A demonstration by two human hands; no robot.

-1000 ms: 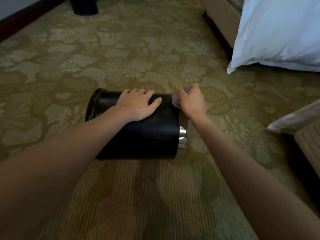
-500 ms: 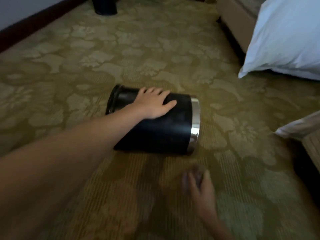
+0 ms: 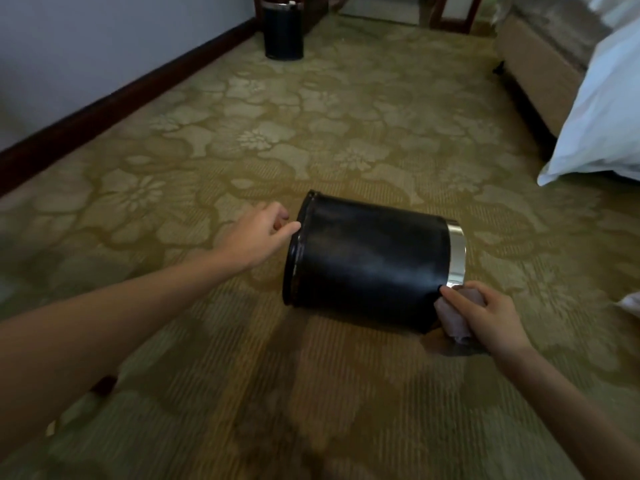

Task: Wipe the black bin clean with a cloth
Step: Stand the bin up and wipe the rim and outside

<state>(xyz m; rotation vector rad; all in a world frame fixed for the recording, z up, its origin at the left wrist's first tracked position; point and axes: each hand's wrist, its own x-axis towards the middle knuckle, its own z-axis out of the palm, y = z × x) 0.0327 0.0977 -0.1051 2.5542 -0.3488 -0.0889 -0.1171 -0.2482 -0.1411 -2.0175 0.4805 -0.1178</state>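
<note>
Head view: right hand [image 3: 495,317], fingers grasping cloth [image 3: 452,320], is returning to wipe the bin [image 3: 370,261]; left hand [image 3: 258,237], fingers released, is shifting to its end

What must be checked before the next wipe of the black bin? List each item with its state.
1. Cloth held in the right hand: ok, the fingers grip it.
2. Cloth against the black bin: ok, it touches the near lower edge by the chrome band.
3. Bin lying on its side on the carpet: ok.
4. Left hand steadying the bin: cannot tell; its thumb meets the left rim, grip unclear.
5. Bin wall clean: cannot tell.
</note>
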